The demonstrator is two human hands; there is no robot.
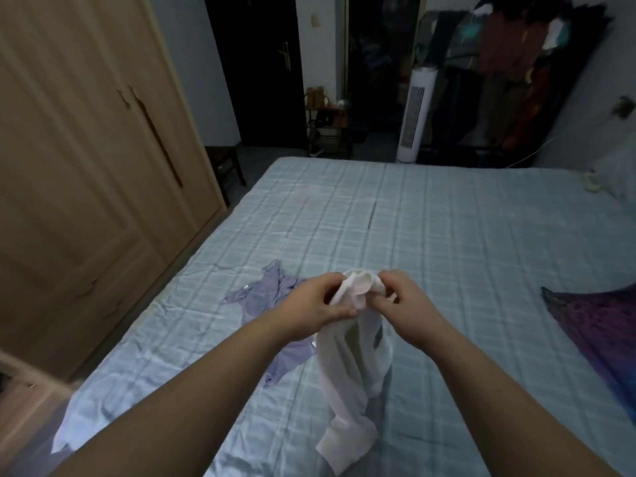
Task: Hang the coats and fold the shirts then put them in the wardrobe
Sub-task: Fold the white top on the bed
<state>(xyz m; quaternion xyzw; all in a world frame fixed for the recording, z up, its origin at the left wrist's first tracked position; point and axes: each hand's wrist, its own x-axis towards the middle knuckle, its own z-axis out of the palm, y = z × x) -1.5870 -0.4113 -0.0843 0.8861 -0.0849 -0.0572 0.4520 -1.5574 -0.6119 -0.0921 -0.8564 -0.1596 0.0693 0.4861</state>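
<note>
On the bed (447,218), lilac shirt (272,304) beside the hands' white garment (351,359).

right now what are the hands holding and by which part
Both hands, left hand and right hand, grip the white garment at its bunched top edge; the rest hangs to the bed.

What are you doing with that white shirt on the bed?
A person is holding up a white garment over the bed. The left hand and the right hand both pinch its bunched top edge, and the rest hangs down with its lower end resting on the bedcover. A purple shirt lies crumpled on the bed just behind it, not folded yet. The wardrobe on the left has its doors closed, so nothing is going in right now.
</note>
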